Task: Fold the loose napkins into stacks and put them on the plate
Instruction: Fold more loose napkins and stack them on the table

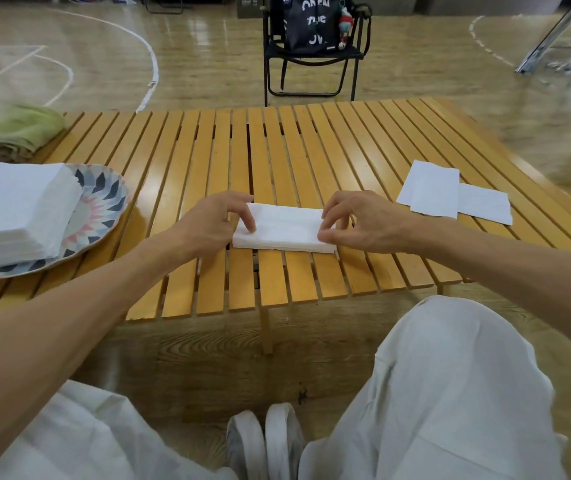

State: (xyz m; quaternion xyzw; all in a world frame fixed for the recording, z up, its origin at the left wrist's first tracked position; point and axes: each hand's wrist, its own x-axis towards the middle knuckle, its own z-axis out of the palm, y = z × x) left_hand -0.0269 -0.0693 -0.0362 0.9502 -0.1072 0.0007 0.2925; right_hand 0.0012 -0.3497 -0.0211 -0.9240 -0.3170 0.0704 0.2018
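Both hands are pinching the folded napkin [284, 228] mid-table near the front edge, left hand [214, 220] and right hand [360, 221] gripping opposite short ends; it's looking light, soft, floppy, so supporting both ends is seeming safest.

bright, even indoor light | glare on floor [208, 32] | edges blurred, wide-angle bowed
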